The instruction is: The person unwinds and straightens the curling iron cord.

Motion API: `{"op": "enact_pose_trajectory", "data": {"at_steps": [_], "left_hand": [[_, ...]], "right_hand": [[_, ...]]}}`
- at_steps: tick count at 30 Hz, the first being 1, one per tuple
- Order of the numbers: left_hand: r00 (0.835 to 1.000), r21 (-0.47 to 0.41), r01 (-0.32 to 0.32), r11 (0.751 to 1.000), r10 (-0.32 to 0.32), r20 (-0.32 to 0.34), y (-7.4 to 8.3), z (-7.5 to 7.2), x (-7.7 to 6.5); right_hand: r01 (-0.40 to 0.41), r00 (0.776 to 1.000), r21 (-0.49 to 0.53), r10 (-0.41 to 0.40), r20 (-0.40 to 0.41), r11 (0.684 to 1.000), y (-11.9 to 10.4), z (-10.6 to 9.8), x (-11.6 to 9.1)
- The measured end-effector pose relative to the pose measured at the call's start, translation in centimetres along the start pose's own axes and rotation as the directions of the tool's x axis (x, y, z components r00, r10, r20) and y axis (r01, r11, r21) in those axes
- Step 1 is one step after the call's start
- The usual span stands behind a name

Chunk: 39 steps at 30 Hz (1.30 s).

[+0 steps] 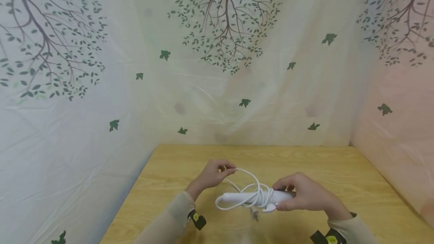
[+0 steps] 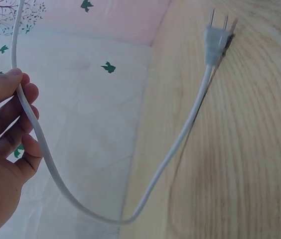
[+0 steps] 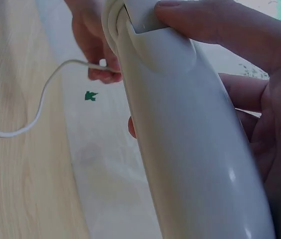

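A white, tube-shaped corded appliance (image 1: 234, 197) is held level above the table by my right hand (image 1: 303, 193), which grips its right end. In the right wrist view the thumb lies on a raised part of the smooth white body (image 3: 190, 129). Loops of white power cord (image 1: 260, 187) wrap around the middle of the tube. My left hand (image 1: 213, 174) pinches the cord between thumb and fingers, left of the appliance. From there the cord (image 2: 56, 174) sags in a curve to a two-pin plug (image 2: 217, 45), close over the wood.
The wooden table (image 1: 176, 161) spreads under both hands. Pale sheeting (image 1: 210, 116) printed with trees and green leaf shapes stands behind it and on both sides. Each wrist carries a dark strap with a small black and yellow piece (image 1: 196, 219).
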<state>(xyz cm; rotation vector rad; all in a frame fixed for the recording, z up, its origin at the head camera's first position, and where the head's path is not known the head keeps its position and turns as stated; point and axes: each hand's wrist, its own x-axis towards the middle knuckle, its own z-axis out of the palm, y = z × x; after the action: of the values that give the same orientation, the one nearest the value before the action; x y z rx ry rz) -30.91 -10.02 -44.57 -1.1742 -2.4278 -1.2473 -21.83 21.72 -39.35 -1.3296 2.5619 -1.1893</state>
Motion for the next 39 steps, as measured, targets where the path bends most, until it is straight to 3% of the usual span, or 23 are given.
{"op": "enact_pose_trajectory", "data": {"at_steps": [8, 14, 20, 26, 39], "left_hand": [[0.998, -0.031, -0.032, 0.999, 0.031, -0.053, 1.1, -1.5, 0.0], [0.991, 0.013, -0.063, 0.998, 0.064, -0.115, 1.4, -2.7, 0.2], [0.982, 0.024, -0.112, 0.993, 0.114, -0.152, 4.3, -4.5, -0.2], [0.974, 0.009, -0.161, 0.987, 0.161, -0.158, 4.7, -5.0, -1.0], [0.964, 0.017, -0.24, 0.971, 0.24, -0.116, 5.2, -5.2, -2.3]], "right_hand": [[-0.011, 1.0, -0.001, 0.011, 0.02, 1.0, 1.3, 0.3, -0.7], [-0.047, 0.998, 0.015, 0.046, 0.04, 0.999, 1.2, -0.1, -0.7], [-0.127, 0.991, 0.014, 0.126, 0.047, 0.992, 1.8, -0.3, -1.1], [-0.242, 0.969, 0.012, 0.241, 0.048, 0.97, 2.9, -0.3, -2.0], [-0.365, 0.931, -0.062, 0.364, -0.027, 0.929, 4.4, -1.2, -3.1]]}}
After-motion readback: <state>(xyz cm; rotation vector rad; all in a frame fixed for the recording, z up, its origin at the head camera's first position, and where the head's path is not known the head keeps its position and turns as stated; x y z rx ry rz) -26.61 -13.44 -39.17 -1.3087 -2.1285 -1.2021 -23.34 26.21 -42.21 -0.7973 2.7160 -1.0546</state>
